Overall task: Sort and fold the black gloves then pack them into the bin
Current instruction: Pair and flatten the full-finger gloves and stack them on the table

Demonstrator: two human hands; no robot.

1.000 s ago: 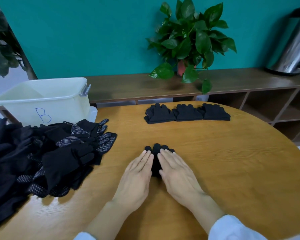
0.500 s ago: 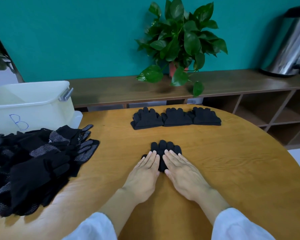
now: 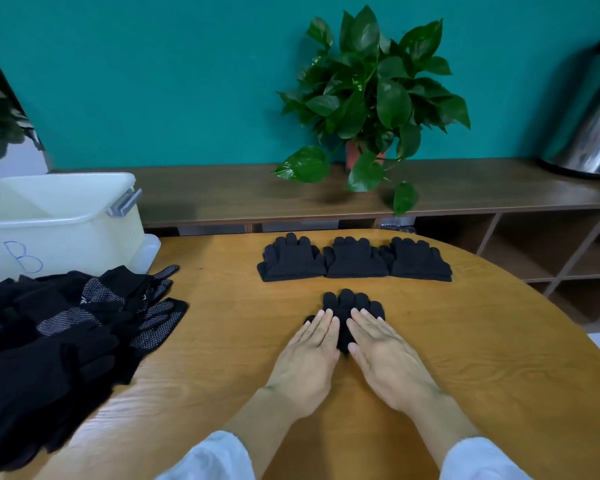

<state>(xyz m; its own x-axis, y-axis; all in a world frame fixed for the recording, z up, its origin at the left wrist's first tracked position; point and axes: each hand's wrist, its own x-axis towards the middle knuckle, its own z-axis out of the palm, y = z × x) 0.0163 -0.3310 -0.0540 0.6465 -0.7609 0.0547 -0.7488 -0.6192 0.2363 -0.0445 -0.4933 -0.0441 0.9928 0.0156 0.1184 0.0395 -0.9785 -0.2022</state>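
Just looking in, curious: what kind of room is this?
Probably an office or break room: a round wooden table, a low shelf unit with a potted plant, and a steel urn.

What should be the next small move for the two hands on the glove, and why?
Probably slide the folded glove forward toward the row of three folded gloves. Both the left hand and the right hand lie flat on it with straight fingers, it already looks compact, and the row sits just beyond it on the table.
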